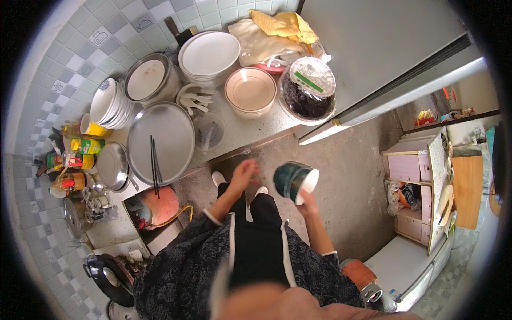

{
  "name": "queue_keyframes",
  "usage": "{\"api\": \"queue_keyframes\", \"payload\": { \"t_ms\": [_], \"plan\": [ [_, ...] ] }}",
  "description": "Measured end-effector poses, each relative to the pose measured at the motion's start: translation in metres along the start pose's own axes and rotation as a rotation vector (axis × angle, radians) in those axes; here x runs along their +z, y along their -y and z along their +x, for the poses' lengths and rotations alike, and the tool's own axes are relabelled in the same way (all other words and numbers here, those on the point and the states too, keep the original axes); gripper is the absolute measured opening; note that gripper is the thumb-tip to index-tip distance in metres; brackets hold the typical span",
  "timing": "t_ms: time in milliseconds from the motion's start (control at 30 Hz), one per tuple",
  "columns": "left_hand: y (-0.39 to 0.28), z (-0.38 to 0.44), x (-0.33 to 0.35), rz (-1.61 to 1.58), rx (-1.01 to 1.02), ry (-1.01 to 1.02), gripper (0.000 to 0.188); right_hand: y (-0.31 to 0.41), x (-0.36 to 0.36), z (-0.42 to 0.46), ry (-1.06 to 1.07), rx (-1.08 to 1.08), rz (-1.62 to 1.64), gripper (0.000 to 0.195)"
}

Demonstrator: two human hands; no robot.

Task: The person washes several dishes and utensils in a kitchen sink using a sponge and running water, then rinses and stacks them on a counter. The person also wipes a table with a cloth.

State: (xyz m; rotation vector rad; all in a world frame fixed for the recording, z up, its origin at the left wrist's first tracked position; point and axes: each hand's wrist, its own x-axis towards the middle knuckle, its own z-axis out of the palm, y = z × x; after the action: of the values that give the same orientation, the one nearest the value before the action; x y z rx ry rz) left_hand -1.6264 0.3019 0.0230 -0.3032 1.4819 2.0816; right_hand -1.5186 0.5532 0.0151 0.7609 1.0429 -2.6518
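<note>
My right hand [309, 205] grips a dark green bowl [289, 179] with a white inside by its rim. The bowl is tipped on its side over the floor, its mouth facing right. Blur hides whether it is one deep bowl or several stacked. My left hand [245, 175] hangs in front of the counter with nothing in it, its fingers loosely bent and blurred. On the counter [236, 138] nearest that hand are a clear plastic container [209, 130] and a large round metal tray [162, 132] with dark chopsticks [154, 168] across it.
Pinkish bowls [250, 90], white plates [209, 52], tilted white bowls [112, 104] and spoons [196, 98] crowd the counter. A basin of dark food [308, 102] stands beside the grey refrigerator [372, 52]. Bottles [86, 146] line the tiled wall. A cabinet [408, 188] stands right.
</note>
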Motion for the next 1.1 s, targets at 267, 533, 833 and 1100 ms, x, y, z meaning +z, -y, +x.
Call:
{"api": "queue_keyframes", "payload": {
  "t_ms": [267,533,833,1100],
  "plan": [
    [0.089,0.101,-0.096,-1.194,0.165,-0.591,0.028,0.049,-0.065,-0.071,-0.016,-0.338,0.544,0.07],
    [0.09,0.114,-0.139,-1.212,0.221,-0.505,0.023,0.113,-0.085,-0.07,0.607,-0.434,1.338,0.058],
    [0.127,0.099,-0.134,-1.002,0.256,-0.459,0.032,0.197,-0.061,-0.062,1.021,-0.655,1.429,0.054],
    [0.162,-0.014,-0.146,-0.357,-0.22,-0.805,0.027,0.177,-0.065,-0.069,0.927,-0.689,1.399,0.056]
  ]
}}
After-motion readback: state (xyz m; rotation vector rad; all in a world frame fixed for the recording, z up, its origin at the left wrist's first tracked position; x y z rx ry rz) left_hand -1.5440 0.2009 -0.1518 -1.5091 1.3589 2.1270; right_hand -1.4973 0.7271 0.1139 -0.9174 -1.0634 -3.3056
